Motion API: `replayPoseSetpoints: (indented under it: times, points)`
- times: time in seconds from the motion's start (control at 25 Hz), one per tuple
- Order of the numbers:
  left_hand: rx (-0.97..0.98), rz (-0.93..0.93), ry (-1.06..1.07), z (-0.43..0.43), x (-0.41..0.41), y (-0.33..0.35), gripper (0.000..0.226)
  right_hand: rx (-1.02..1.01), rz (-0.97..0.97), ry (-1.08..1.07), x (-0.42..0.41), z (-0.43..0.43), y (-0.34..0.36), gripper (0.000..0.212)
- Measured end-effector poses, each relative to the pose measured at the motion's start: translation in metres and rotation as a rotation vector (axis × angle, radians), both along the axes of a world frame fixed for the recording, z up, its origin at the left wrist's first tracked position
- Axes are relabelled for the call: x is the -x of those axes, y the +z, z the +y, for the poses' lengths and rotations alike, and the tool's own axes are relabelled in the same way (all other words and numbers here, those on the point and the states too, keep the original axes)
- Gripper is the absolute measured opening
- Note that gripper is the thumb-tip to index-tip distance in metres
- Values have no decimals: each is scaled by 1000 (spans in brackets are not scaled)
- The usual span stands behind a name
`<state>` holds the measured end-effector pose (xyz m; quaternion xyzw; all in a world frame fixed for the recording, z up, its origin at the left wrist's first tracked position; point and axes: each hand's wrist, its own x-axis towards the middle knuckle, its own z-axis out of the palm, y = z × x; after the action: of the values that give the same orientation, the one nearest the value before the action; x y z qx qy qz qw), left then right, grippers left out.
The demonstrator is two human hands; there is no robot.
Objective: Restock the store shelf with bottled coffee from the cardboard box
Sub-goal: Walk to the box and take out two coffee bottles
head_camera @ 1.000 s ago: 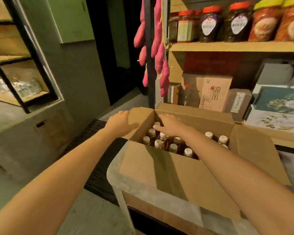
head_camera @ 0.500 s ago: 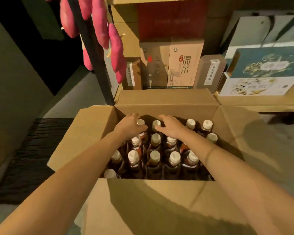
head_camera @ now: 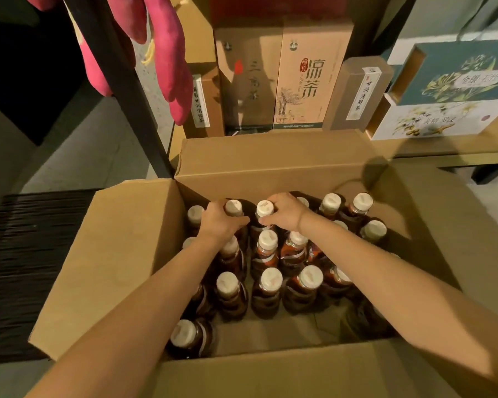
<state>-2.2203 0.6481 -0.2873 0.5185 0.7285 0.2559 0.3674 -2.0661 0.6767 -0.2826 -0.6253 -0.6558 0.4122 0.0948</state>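
An open cardboard box below me holds several brown coffee bottles with white caps, standing upright. My left hand grips the neck of a bottle in the far row. My right hand grips the neck of the bottle beside it. Both bottles still stand among the others in the box. The store shelf runs just behind the box.
Tea cartons and gift boxes fill the low shelf behind. A black shelf post with pink hanging pieces stands at the far left of the box. A dark mat lies on the floor to the left.
The view has dropped and moved in over the box. My left hand left the box flap, and both hands went down among the bottles and closed round two necks in the far row.
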Motion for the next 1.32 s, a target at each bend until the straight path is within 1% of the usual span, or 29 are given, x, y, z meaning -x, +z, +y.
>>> replayPoseSetpoints:
  times: [0.08,0.2,0.28,0.44,0.52,0.6,0.76,0.84,0.88,0.92,0.96,1.04,1.08,1.2,1.28,1.32]
  points:
    - [27,-46,35,2,0,-2,46,109,-52,62,-1,12,-3,28]
    - [42,-58,44,1,-1,-2,51,174,-100,102,-3,21,-8,40]
    - [108,-74,51,1,-3,-3,55,196,-88,101,-4,21,-12,44]
    - [270,-53,18,9,-1,-6,61,123,-144,118,-2,18,-24,45]
    - [293,-9,1,11,-1,-5,58,75,-147,106,0,16,-24,43]
    - [271,-17,4,11,-1,-8,56,55,-93,100,-1,14,-21,44]
    - [164,-51,-32,1,0,-5,52,-8,57,93,-4,7,-16,50]
    - [58,-66,-41,-6,2,9,47,-64,168,55,-5,-2,-6,59]
    - [-9,-89,-40,-10,4,20,44,-93,229,15,-6,-5,0,66]
    - [-86,-128,-42,-15,6,32,41,-133,271,-25,-6,-8,9,69]
    - [-161,-179,-36,-20,10,47,39,-185,305,-54,-4,-11,24,64]
    - [-272,-286,-8,-33,18,81,32,-271,383,-77,6,-17,62,36]
    - [-316,-320,9,-40,22,100,30,-303,435,-67,14,-22,84,26]
    - [-515,-336,92,-66,42,154,20,-412,591,27,48,-32,146,25]
    - [-625,-301,165,-85,65,190,9,-459,692,132,79,-39,183,15]
    - [-653,-268,203,-97,78,207,5,-469,732,191,96,-44,198,14]
